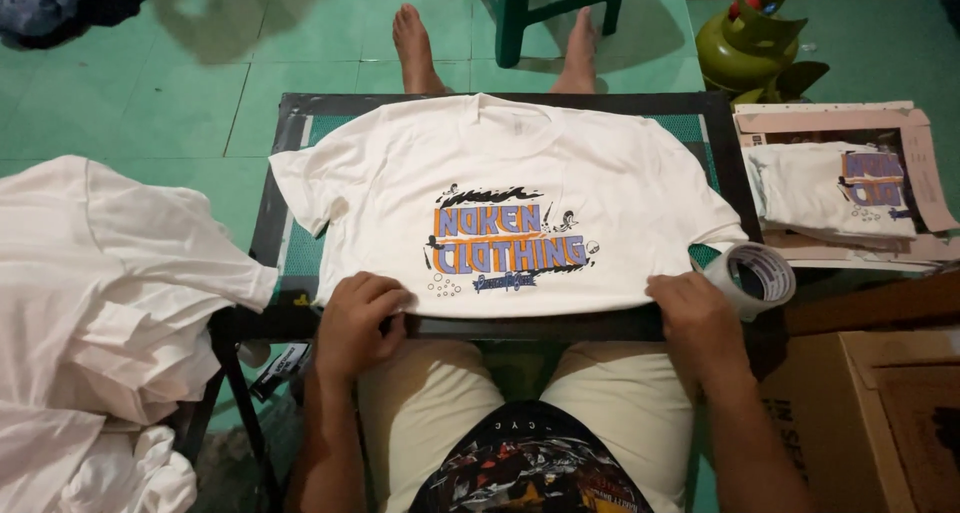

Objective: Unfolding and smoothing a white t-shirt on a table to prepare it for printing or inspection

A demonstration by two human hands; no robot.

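Observation:
A white T-shirt [500,163] with a blue and orange printed design lies flat, front up, on a black-framed board [300,108] with a green surface. My left hand [358,318] grips the shirt's bottom hem at the left corner, fingers curled over the board's near edge. At the right corner my right hand [698,318] holds the hem the same way. The collar points away from me.
A roll of clear tape [757,273] sits at the board's right corner beside my right hand. A pile of white shirts [110,303] lies left. Another printed shirt on a frame [850,183] lies right, a cardboard box [880,403] below it. A green gas cylinder [750,43] and stool legs [515,13] stand beyond.

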